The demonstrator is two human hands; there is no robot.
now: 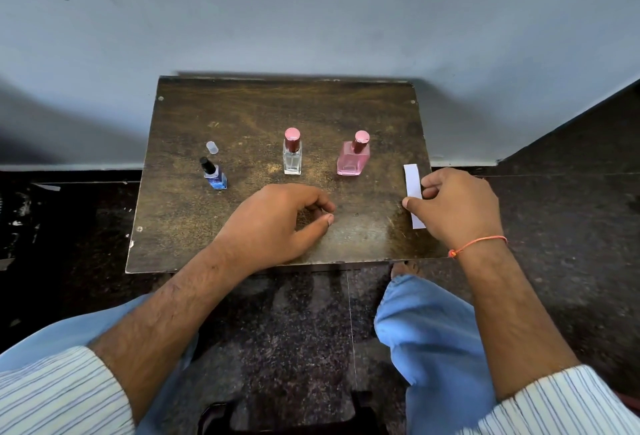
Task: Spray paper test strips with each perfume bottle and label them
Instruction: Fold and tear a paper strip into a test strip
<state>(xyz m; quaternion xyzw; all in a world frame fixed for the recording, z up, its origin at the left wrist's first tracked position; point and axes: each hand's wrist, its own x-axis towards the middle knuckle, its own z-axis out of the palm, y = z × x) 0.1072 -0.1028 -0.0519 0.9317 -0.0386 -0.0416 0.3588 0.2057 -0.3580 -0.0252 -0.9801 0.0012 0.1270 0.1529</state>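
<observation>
Three perfume bottles stand in a row on a small dark wooden table (242, 116). On the left is a blue bottle (215, 176) with its black sprayer bare, and its clear cap (212, 147) lies just behind it. A clear bottle (292, 156) with a pink cap stands in the middle, a pink bottle (353, 159) with a pink cap to its right. A white paper strip (412, 180) lies near the table's right edge; my right hand (457, 206) pinches it between thumb and fingers. My left hand (277, 223) rests on the table in front of the bottles, fingers loosely curled, holding nothing.
The table stands against a pale blue wall (311, 19) on a dark speckled floor (571, 192). My knees in light blue trousers (433, 330) sit below the table's near edge. Scraps of white paper (48, 187) lie on the floor at the left.
</observation>
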